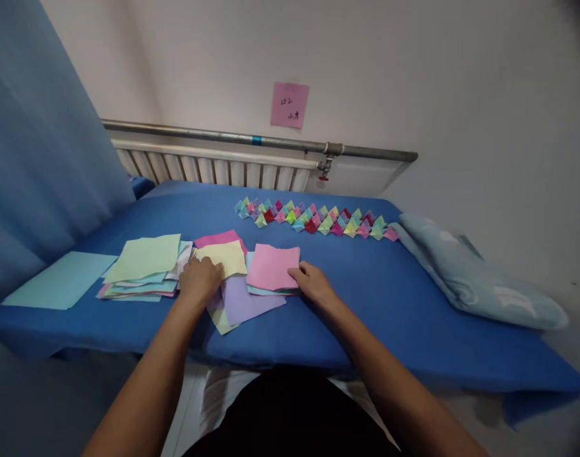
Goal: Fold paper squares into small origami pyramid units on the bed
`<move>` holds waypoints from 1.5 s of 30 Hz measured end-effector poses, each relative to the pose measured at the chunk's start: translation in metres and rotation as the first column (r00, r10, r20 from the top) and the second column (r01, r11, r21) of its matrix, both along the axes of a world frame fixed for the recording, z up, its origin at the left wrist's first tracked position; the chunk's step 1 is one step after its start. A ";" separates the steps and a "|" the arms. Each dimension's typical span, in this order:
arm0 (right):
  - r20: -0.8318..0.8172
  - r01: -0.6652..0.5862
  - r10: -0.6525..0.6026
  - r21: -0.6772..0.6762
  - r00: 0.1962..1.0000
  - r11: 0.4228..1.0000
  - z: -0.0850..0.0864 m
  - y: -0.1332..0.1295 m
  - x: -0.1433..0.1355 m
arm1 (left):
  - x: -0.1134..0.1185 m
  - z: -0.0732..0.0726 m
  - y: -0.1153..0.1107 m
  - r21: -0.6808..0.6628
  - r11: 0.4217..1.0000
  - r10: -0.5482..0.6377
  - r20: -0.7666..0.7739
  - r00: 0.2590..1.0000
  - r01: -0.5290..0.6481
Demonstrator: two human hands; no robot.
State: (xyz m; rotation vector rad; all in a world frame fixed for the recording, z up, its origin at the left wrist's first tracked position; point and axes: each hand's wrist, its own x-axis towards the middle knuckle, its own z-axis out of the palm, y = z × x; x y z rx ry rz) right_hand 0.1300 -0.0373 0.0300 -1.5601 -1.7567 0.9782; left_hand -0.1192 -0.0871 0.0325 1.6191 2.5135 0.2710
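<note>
My left hand (202, 277) is closed at the left edge of a pale yellow sheet of paper (229, 257), its fingertips partly hidden. Beneath that sheet lie a magenta sheet (217, 238), a lavender sheet (252, 303) and a pale green sheet (220, 320), overlapping at different angles. With thumb and fingers, my right hand (313, 283) grips the right edge of a small stack of paper squares topped by a pink sheet (272, 266). Light blue edges show under the pink one. Left of my left hand sits a thicker paper stack (145, 260), pale green on top.
Large light blue sheets (56, 280) lie at the far left of the blue-covered bed (366, 317). Rows of folded colourful paper pieces (313, 219) run along the back. A folded blanket (480, 273) rests at right. Behind are a radiator (214, 168) and pipe; a curtain (47, 139) hangs left.
</note>
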 end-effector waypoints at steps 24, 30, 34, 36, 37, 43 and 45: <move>0.196 0.031 -0.026 -0.023 0.980 0.999 0.000 0.028 -0.011 | -0.010 0.006 0.000 0.444 0.870 0.061 0.339 0.939 -0.216; -0.110 0.184 -0.182 0.008 0.977 0.983 -0.016 0.017 0.019 | -0.019 0.007 -0.043 0.455 0.690 -0.293 0.887 0.358 -0.563; -0.218 0.238 -0.237 -0.022 0.947 0.971 -0.022 0.005 0.036 | -0.011 -0.015 -0.053 0.394 0.818 -0.212 0.884 0.417 -0.420; -0.252 0.254 -0.254 -0.034 0.934 0.967 -0.021 -0.001 0.045 | -0.006 -0.027 -0.054 0.365 0.888 -0.166 0.821 0.546 -0.280; -0.272 0.263 -0.264 -0.038 0.925 0.964 -0.019 -0.005 0.050 | -0.004 -0.031 -0.054 0.357 0.907 -0.151 0.771 0.618 -0.224; -0.415 0.388 -0.365 -0.031 0.833 0.921 -0.010 -0.018 0.079 | 0.004 -0.030 -0.057 0.333 0.942 -0.152 0.524 0.838 -0.037; -0.491 0.419 -0.387 -0.047 0.781 0.907 -0.005 -0.020 0.084 | 0.007 -0.027 -0.056 0.330 0.943 -0.157 0.512 0.844 -0.025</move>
